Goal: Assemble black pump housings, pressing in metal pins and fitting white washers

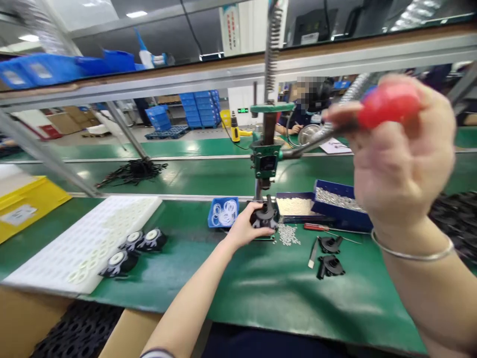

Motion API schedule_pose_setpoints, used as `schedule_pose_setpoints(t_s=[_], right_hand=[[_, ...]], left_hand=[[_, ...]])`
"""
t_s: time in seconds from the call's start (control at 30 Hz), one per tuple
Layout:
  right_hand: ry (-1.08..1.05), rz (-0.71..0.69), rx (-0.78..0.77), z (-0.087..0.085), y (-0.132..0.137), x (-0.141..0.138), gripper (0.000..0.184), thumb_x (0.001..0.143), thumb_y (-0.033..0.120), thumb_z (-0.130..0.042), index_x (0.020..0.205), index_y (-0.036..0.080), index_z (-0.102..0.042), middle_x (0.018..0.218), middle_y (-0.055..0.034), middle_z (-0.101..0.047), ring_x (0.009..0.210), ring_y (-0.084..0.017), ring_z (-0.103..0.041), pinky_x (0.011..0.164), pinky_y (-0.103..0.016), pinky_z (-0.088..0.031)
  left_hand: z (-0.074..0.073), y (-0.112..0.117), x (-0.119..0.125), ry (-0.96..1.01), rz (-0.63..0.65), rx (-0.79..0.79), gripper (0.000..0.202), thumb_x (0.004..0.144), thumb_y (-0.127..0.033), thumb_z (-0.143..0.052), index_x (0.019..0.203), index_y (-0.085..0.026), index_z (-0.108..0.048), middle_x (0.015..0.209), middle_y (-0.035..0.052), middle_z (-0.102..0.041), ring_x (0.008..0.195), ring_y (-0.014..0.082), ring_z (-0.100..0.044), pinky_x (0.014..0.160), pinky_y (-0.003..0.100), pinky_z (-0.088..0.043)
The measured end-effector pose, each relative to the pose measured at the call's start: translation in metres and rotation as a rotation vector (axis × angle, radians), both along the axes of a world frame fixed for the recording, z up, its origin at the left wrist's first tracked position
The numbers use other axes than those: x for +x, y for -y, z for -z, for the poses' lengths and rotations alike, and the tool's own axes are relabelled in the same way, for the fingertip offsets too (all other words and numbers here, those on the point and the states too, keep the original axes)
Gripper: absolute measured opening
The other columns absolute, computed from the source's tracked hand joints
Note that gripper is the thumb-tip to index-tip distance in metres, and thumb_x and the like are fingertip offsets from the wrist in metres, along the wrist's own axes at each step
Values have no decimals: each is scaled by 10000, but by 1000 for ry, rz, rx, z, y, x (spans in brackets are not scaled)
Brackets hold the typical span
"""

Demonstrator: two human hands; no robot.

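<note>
My left hand (246, 224) grips a black plastic part (265, 217) seated on the base of a small green hand press (266, 158). My right hand (398, 149) is raised close to the camera, fingers wrapped round the red knob (387, 103) at the end of the press's metal lever. Two more black parts (330, 255) lie on the green mat to the right of the press. A scatter of small silver pieces (287, 233) lies beside the press base.
A white foam tray (74, 238) carries three black parts with white rings (134, 247) at left. A small blue tray of white rings (223, 212), two blue boxes of small parts (328, 203), a red-handled tool (316, 227), a yellow bin (26, 205). Another person sits beyond the conveyor.
</note>
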State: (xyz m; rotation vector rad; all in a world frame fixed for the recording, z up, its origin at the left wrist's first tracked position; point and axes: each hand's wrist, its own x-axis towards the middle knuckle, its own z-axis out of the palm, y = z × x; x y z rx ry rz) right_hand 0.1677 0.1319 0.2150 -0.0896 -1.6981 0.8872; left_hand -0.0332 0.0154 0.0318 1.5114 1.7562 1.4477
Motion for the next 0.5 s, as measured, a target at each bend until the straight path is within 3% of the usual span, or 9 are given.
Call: schedule_pose_setpoints(t_s=[0.07,0.17,0.27,0.33,0.37,0.43,0.5], right_hand=[[17,8,14,-2,-8,3,356,934,454,-618,1268,381,-519,1148,-46,-642,1117,-222,-616,968,-410,-523],[206,25,106,25,-33,7,274,926,354,-637,1183,268,-604,1195,-64,-638,1065,-197,-642,958,-377,-537],[604,311,176,64,-75,18,186,948,315,-562,990,182,-686,1139,-92,-672,1037,-200,-649,910,-328,-538],[960,578,156,85,-109,27,244,972,264,-487,975,159,-707,1120,-108,-700,1036,-206,-652,923,-315,-509],[1095,648,121,93,-126,32,253,967,238,-486,959,138,-718,1076,-129,-717,1012,-222,-661,916,-329,-501],[1309,676,45,108,-157,39,202,925,206,-567,855,107,-728,923,-147,-736,921,-244,-684,864,-352,-508],[1464,627,-8,122,-181,42,158,883,228,-668,789,107,-707,817,-103,-726,836,-218,-689,818,-353,-528]], left_hand=[[22,25,19,-29,-15,-1,680,634,-425,-896,1191,-218,-564,1255,79,-627,1233,286,-578,1110,432,-424],[64,56,44,-14,39,-106,642,659,-415,-886,1188,-227,-575,1282,97,-631,1267,301,-569,1125,486,-413],[93,69,59,-15,90,-207,589,697,-378,-858,1185,-240,-557,1313,114,-616,1299,318,-549,1098,515,-439],[97,69,63,-51,141,-187,546,747,-342,-809,1204,-243,-526,1404,138,-542,1346,317,-504,1103,513,-433],[96,67,64,-73,175,-162,527,773,-323,-778,1219,-244,-508,1445,148,-498,1365,312,-482,1108,505,-429],[92,64,63,-114,244,-115,487,818,-289,-711,1245,-245,-480,1477,158,-449,1384,300,-456,1113,489,-426],[89,62,63,-141,265,-90,457,846,-264,-661,1256,-250,-461,1452,158,-462,1372,289,-469,1110,481,-432]])
